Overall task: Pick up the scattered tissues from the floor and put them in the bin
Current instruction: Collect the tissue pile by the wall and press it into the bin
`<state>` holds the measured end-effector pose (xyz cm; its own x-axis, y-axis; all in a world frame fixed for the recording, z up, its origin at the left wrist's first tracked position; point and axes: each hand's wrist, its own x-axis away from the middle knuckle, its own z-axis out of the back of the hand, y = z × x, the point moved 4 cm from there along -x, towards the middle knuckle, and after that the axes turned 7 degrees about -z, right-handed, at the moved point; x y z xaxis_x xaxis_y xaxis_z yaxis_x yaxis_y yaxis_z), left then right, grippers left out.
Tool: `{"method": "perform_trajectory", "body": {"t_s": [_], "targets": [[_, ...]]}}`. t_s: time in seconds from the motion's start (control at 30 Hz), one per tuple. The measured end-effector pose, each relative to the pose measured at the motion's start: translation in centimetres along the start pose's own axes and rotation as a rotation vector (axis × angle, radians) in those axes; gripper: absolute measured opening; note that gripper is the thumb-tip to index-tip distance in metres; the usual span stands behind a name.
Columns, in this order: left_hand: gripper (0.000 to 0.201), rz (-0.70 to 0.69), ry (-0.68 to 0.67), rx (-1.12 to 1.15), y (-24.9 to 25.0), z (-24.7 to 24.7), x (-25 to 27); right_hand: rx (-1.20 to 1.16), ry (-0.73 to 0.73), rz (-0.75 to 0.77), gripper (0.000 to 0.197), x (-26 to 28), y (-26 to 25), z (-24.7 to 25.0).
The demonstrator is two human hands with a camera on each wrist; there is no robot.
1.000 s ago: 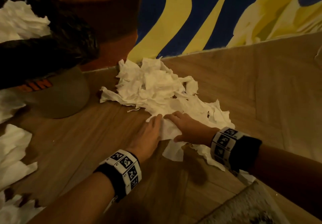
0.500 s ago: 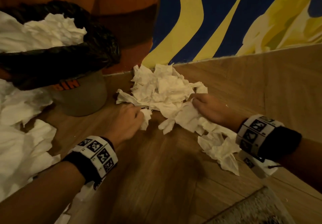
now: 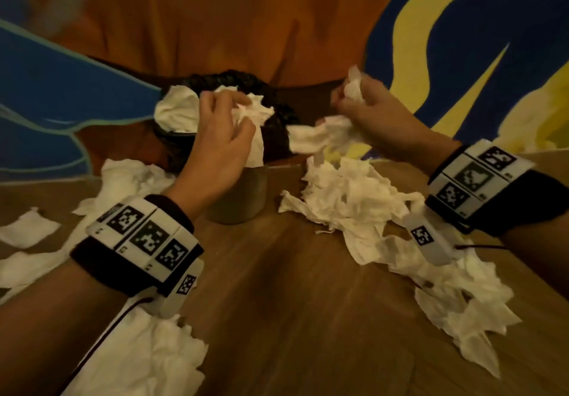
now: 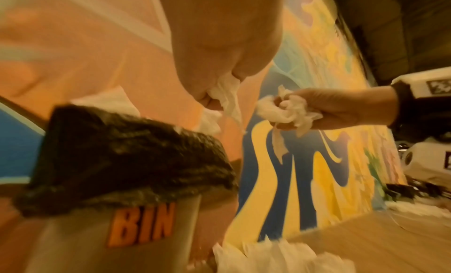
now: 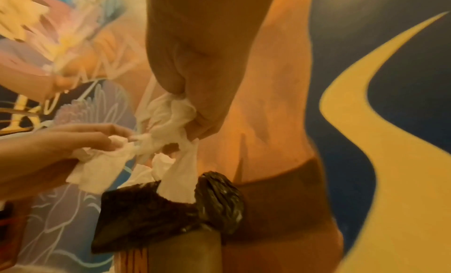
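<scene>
A grey bin (image 3: 243, 198) marked BIN (image 4: 141, 223), lined with a black bag (image 5: 146, 209), stands against the wall and is heaped with white tissues (image 3: 175, 109). My left hand (image 3: 240, 112) is over its rim and pinches a crumpled tissue (image 3: 257, 143), which hangs from the fingers (image 4: 227, 95). My right hand (image 3: 348, 94) is raised just right of the bin and grips a bunch of tissues (image 5: 171, 119) that trails down toward the liner. A large pile of tissues (image 3: 348, 198) lies on the floor under the right hand.
More tissues lie left of the bin (image 3: 123, 180), at the far left (image 3: 27, 229), under my left forearm (image 3: 147, 358) and along the right (image 3: 462, 297). The painted wall (image 3: 431, 41) stands right behind the bin. Wooden floor (image 3: 277, 303) runs between the piles.
Both hands have risen from the floor pile with tissues in them and moved up and left to the bin. The head view has swung so the bin sits in the middle.
</scene>
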<state>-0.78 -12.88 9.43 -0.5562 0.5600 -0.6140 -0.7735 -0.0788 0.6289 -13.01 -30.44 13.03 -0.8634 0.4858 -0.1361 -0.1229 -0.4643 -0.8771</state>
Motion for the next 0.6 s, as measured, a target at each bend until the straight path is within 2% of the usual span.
{"method": "perform_trajectory", "body": {"t_s": [0.07, 0.13, 0.2, 0.3, 0.4, 0.5, 0.57, 0.6], "targets": [[0.029, -0.016, 0.095, -0.076, -0.2, 3.0, -1.2, -0.012, 0.005, 0.082, 0.012, -2.7, -2.0, -2.0], [0.034, -0.026, 0.201, -0.149, -0.5, 5.7, -2.2, -0.061, 0.013, 0.139, 0.016, -5.0, -4.3, -4.4], [0.041, 0.008, 0.254, -0.216, -1.4, 7.4, -3.3, -0.127, 0.054, 0.114, 0.018, -6.8, -6.0, -6.6], [0.038, 0.102, 0.222, -0.276, -3.5, 8.3, -4.3, -0.179, 0.104, 0.018, 0.014, -9.0, -6.5, -10.0], [0.028, 0.164, 0.154, -0.324, -5.0, 7.9, -4.4, 0.078, 0.011, -0.140, 0.016, -9.7, -5.6, -12.5], [0.031, 0.175, 0.073, -0.360, -6.0, 7.1, -4.3, 0.521, -0.232, -0.314, 0.042, -10.2, -3.7, -13.7], [0.033, 0.178, -0.006, -0.350, -6.3, 6.6, -4.4, 0.674, -0.238, -0.275, 0.050, -10.8, -3.5, -13.8], [0.027, 0.182, -0.042, -0.338, -6.5, 6.4, -4.5, 0.716, -0.226, -0.245, 0.055, -11.2, -3.5, -13.8]]}}
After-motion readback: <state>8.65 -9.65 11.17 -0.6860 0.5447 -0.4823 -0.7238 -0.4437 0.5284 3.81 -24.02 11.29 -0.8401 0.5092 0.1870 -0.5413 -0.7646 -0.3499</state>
